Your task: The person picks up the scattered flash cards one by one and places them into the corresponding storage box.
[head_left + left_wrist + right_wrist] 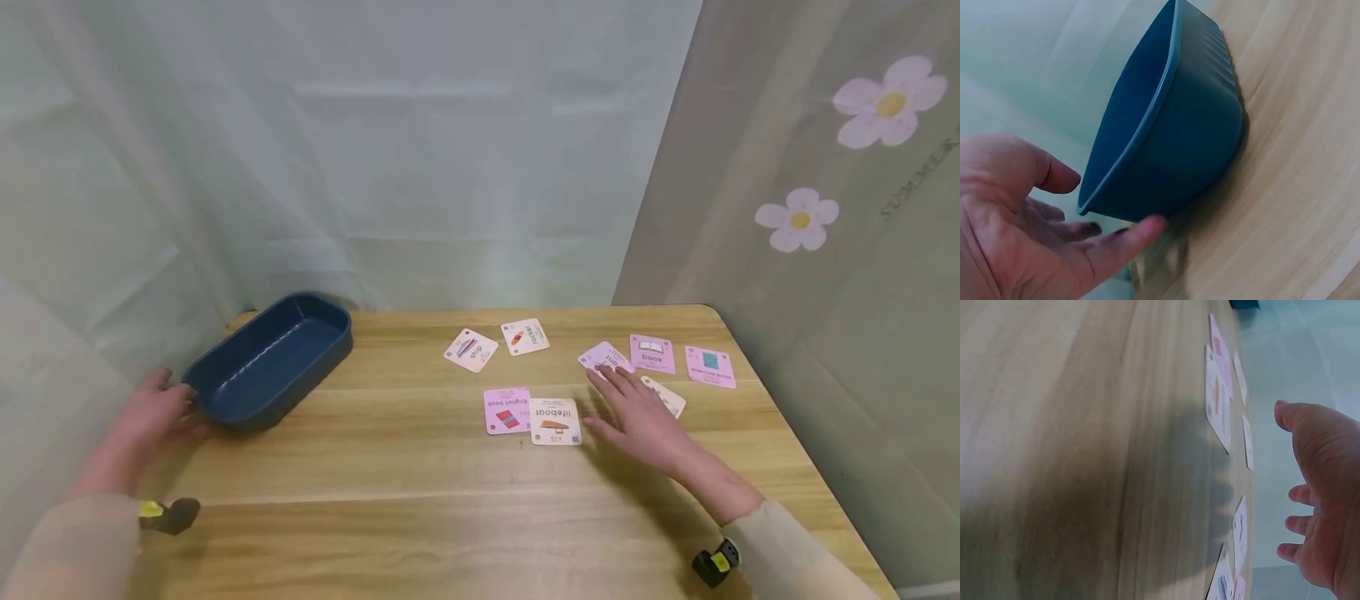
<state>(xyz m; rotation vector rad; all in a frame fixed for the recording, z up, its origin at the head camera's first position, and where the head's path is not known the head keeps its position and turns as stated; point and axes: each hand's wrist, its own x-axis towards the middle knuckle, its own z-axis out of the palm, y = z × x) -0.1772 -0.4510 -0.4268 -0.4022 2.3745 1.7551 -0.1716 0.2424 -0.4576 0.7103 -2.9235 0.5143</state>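
Note:
My left hand (157,408) is at the near left end of a dark blue tray (255,415), its fingers loosely bent and spread. In the left wrist view the fingertips are close to the tray wall (1191,131); whether one touches is unclear. Over the cards at the right hovers my right hand (645,425), fingers extended and holding nothing. Just left of it lie a lifeboat card (556,422) and an English book card (507,411). Its fingers partly cover a pink card (600,356) and a white card (670,398).
Farther back lie a ship card (471,350) and a rocket card (525,337). A book card (652,354) and an exercise book card (710,367) are at the right of the wooden table (420,517). Hanging cloth (480,167) encloses the back and sides.

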